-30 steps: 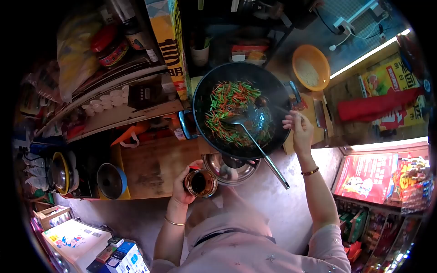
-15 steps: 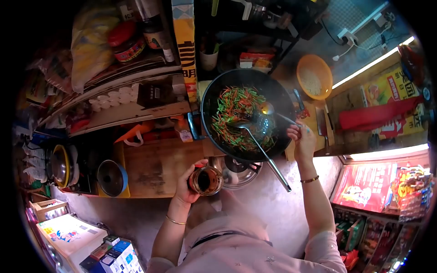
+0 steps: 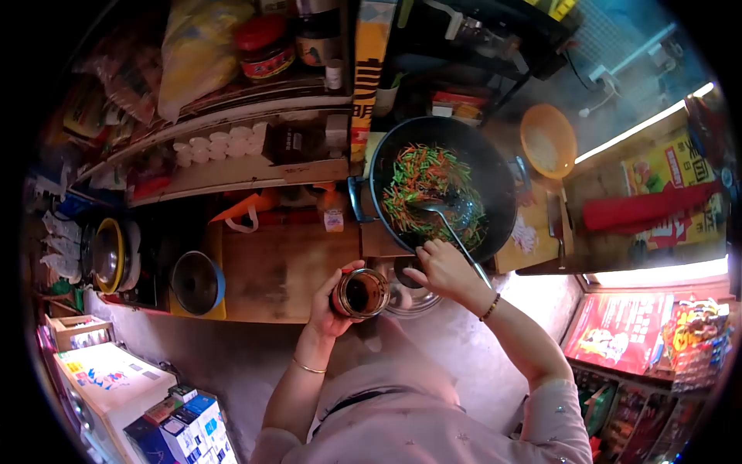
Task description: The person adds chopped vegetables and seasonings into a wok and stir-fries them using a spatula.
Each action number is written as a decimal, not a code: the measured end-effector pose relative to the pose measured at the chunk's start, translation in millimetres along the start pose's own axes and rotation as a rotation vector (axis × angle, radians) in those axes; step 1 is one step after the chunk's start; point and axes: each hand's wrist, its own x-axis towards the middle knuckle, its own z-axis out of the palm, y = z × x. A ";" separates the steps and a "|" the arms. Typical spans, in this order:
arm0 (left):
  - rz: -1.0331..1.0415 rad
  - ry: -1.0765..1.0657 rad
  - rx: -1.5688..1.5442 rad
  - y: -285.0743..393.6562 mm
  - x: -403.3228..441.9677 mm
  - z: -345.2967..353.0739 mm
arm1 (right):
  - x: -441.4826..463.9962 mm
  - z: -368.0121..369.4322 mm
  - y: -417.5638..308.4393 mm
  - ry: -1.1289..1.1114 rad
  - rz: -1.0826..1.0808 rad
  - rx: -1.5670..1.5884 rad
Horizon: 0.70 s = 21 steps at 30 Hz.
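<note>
My left hand [image 3: 328, 303] is wrapped around an open glass jar [image 3: 363, 292] with dark sauce inside, its mouth tilted up toward me. Over the near rim of the wok [image 3: 506, 220] is my right hand [image 3: 447, 271], fingers curled, to the right of the jar. The spoon it held half a second ago is mostly hidden now. Cut green and red-orange strips [image 3: 425, 182] lie in the wok. A metal ladle [image 3: 456, 232] rests in it, its handle passing behind my right hand.
An orange bowl [image 3: 568, 139] of pale food stands right of the wok, near a knife [image 3: 555, 216] on a cutting board. Under my hands is a steel pot [image 3: 413, 301]. A blue-rimmed pan [image 3: 197, 282] sits on the left counter [image 3: 270, 286].
My right hand has moved from above the wok's right side, where it held a spoon, left and toward me near the jar. The view has shifted, and the jar stays in my left hand.
</note>
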 end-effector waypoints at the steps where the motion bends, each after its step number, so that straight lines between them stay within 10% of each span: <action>1: 0.004 -0.022 -0.023 1.0 -1.3 -2.1 | -0.9 -9.6 -6.2 -0.004 -0.011 -0.003; 5: 0.047 0.018 -0.007 -6.6 -6.3 2.3 | -1.6 -46.8 -37.0 0.056 -0.056 0.376; 9: -0.136 -0.397 -0.288 -21.6 -15.6 29.7 | 8.0 -29.6 -80.2 0.010 -0.198 1.140; 15: -0.121 -0.183 -0.207 -15.1 -27.1 55.5 | 10.8 -64.7 -89.4 0.295 0.199 1.737; 18: 0.009 -0.151 -0.036 -5.3 -34.1 74.4 | 13.8 -121.3 -96.6 0.510 -0.265 0.536; 21: 0.028 0.006 0.113 3.5 -35.3 76.8 | 25.8 -143.3 -109.1 0.388 -0.469 0.149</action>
